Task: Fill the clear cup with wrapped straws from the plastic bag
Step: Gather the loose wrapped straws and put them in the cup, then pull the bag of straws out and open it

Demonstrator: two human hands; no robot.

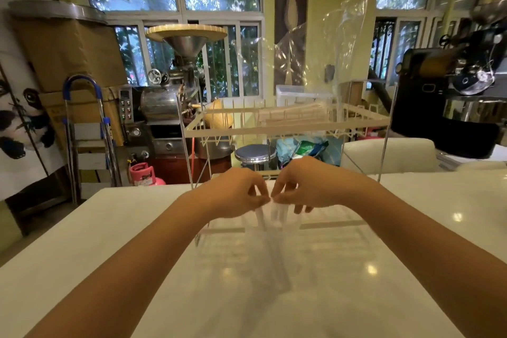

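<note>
A: Head view, centre frame: our left hand [238,193] and right hand [304,186] meet over the white tabletop [109,241], fingers [260,199] pinched shut on a blurred bunch of wrapped straws [271,214].

B: Long axis near upright, tops at our fingertips, lower ends pointing down toward the frame bottom. The clear cup? We can't make it out.

A: Plastic bag [315,63] rises upper centre-right, above the rack [288,125]. We'd judge we're mid-loading; next calls for lowering them straight.

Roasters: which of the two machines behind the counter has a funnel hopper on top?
The silver roaster on the left; its funnel rises above it. The black roaster on the right shows none.
</note>
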